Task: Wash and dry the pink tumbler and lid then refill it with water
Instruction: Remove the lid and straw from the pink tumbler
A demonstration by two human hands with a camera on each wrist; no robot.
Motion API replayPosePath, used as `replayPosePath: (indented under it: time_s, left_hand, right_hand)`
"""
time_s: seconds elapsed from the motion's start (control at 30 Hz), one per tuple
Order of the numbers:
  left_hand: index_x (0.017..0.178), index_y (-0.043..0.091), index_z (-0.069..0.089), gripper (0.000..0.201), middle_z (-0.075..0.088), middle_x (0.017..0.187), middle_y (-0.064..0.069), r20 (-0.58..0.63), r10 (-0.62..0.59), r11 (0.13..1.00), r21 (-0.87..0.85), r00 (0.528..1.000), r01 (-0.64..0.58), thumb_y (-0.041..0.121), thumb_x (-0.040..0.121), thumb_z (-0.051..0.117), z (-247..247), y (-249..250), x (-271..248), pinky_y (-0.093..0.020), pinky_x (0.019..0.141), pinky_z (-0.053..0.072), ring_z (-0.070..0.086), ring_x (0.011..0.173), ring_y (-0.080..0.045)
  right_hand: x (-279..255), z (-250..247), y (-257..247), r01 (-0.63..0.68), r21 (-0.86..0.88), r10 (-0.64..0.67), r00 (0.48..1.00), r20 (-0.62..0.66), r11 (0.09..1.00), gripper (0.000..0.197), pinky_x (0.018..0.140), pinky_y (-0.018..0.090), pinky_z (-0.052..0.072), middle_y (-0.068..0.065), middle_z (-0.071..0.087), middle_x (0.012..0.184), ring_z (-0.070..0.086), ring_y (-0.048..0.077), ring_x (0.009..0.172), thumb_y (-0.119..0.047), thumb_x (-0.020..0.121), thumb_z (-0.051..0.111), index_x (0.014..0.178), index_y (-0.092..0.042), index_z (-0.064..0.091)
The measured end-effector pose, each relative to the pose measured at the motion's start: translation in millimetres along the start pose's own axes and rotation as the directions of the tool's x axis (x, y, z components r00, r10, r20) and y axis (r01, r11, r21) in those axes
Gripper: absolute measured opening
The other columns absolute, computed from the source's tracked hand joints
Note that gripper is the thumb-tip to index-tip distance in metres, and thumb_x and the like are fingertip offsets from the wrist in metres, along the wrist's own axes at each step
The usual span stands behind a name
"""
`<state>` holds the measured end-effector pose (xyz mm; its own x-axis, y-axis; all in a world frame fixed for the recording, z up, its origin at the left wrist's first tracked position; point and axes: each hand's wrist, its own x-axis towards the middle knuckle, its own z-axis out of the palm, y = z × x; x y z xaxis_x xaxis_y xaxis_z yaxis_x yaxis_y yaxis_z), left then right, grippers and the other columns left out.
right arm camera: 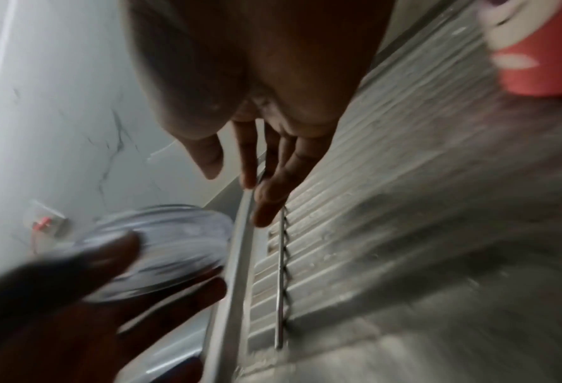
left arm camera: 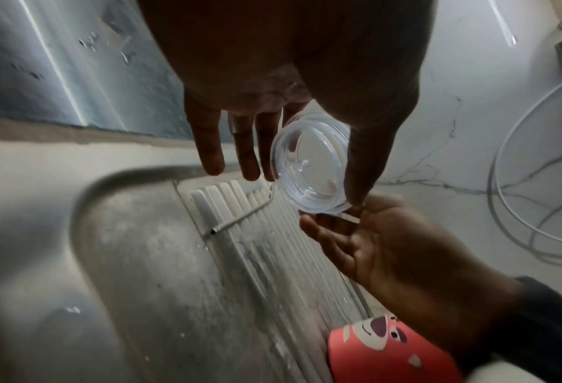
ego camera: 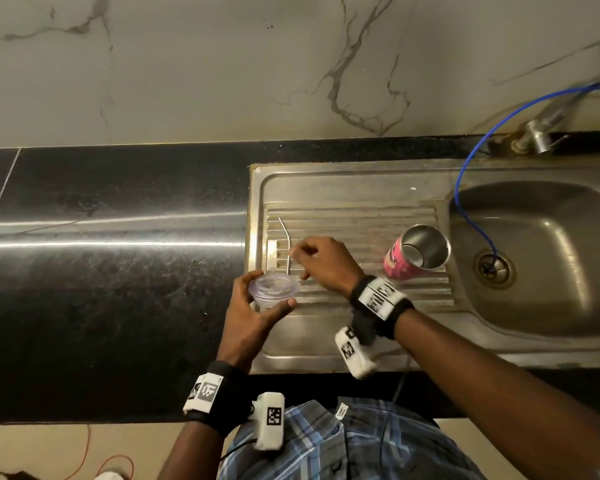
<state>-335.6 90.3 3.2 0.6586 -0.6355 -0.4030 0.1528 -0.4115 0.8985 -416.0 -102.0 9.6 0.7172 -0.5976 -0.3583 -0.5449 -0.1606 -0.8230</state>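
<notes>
My left hand (ego camera: 261, 304) grips the clear plastic lid (ego camera: 274, 285) by its rim, thumb on one side and fingers (left arm camera: 247, 155) on the other, above the drainboard's left edge. The lid (left arm camera: 312, 165) faces the left wrist camera. My right hand (ego camera: 309, 258) hovers just right of the lid with relaxed, straight fingers (right arm camera: 266, 197), fingertips at a bent metal straw (ego camera: 287, 247) lying on the drainboard ridges. The pink tumbler (ego camera: 414, 256) stands upright and uncovered on the drainboard's right end, apart from both hands.
The steel drainboard (ego camera: 361, 188) joins a sink basin (ego camera: 551, 244) on the right, with a faucet (ego camera: 541, 133) behind and a blue hose (ego camera: 465, 174) running into the drain. Black stone counter (ego camera: 118, 271) stretches left; a marble wall stands behind.
</notes>
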Motion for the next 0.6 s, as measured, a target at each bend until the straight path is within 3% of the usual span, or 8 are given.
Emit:
replayPosePath:
  time_s: [0.1, 0.2, 0.3, 0.4, 0.5, 0.6]
  left_hand:
    - [0.138, 0.03, 0.054, 0.073, 0.067, 0.128, 0.01, 0.065, -0.025, 0.999, 0.03, 0.998, 0.023, 0.039, 0.078, 0.094, 22.0, 5.9, 4.1, -0.018, 0.09, 0.055, 0.066, 0.108, 0.008]
    - [0.136, 0.028, 0.056, 0.068, 0.073, 0.123, 0.008, 0.13, -0.064, 0.997, 0.059, 0.989, 0.057, 0.05, 0.081, 0.09, 41.9, 11.9, 8.5, -0.023, 0.089, 0.055, 0.07, 0.103, 0.005]
    - [0.132, 0.028, 0.057, 0.062, 0.074, 0.119, 0.008, 0.182, -0.092, 0.991, 0.109, 0.979, 0.073, 0.062, 0.085, 0.08, 63.4, 20.7, 10.2, -0.024, 0.079, 0.053, 0.073, 0.099, -0.002]
    - [0.133, 0.027, 0.055, 0.061, 0.078, 0.11, 0.0, 0.186, -0.128, 0.98, 0.174, 0.974, 0.095, 0.07, 0.092, 0.066, 79.7, 20.7, 16.2, -0.029, 0.07, 0.054, 0.077, 0.087, -0.012]
    - [0.14, 0.019, 0.052, 0.049, 0.079, 0.1, -0.01, 0.186, -0.122, 0.97, 0.23, 0.975, 0.078, 0.054, 0.105, 0.06, 90.9, 13.7, 25.6, -0.044, 0.068, 0.063, 0.078, 0.075, -0.02]
    - [0.144, 0.015, 0.054, 0.035, 0.078, 0.094, -0.011, 0.171, -0.073, 0.928, 0.373, 0.983, 0.004, 0.028, 0.111, 0.053, 101.3, 6.6, 36.0, -0.037, 0.064, 0.063, 0.074, 0.063, -0.015]
  right_hand:
    - [-45.9, -18.5, 18.2, 0.046, 0.081, -0.053, 0.996, 0.078, 0.996, 0.022, 0.084, 0.026, 0.057, -0.009, 0.073, 0.113, 0.07, 0.004, 0.096, -0.035, 0.1, 0.063, 0.114, -0.024, 0.075]
    - [-69.4, -32.5, 48.3, 0.043, 0.1, -0.05, 0.997, 0.065, 0.994, 0.032, 0.095, 0.026, 0.054, -0.011, 0.07, 0.122, 0.066, 0.002, 0.108, -0.035, 0.096, 0.069, 0.127, -0.024, 0.07]
    - [-77.5, -36.5, 73.1, 0.034, 0.122, -0.033, 0.999, -0.012, 0.992, 0.039, 0.097, 0.033, 0.057, -0.01, 0.071, 0.119, 0.068, 0.003, 0.107, -0.039, 0.093, 0.073, 0.128, -0.023, 0.068]
    - [-75.8, -37.6, 84.5, 0.004, 0.175, 0.01, 0.997, -0.081, 0.985, 0.025, 0.093, 0.033, 0.058, -0.01, 0.074, 0.11, 0.07, 0.004, 0.1, -0.035, 0.097, 0.07, 0.119, -0.023, 0.071]
    - [-68.1, -33.2, 97.2, -0.056, 0.19, 0.088, 0.983, -0.164, 0.98, 0.023, 0.089, 0.04, 0.06, -0.005, 0.076, 0.1, 0.073, 0.008, 0.089, -0.033, 0.101, 0.063, 0.117, -0.019, 0.071]
    - [-58.5, -25.8, 107.1, -0.105, 0.166, 0.141, 0.964, -0.223, 0.981, 0.022, 0.083, 0.046, 0.061, 0.0, 0.076, 0.096, 0.073, 0.014, 0.082, -0.035, 0.102, 0.058, 0.114, -0.019, 0.068]
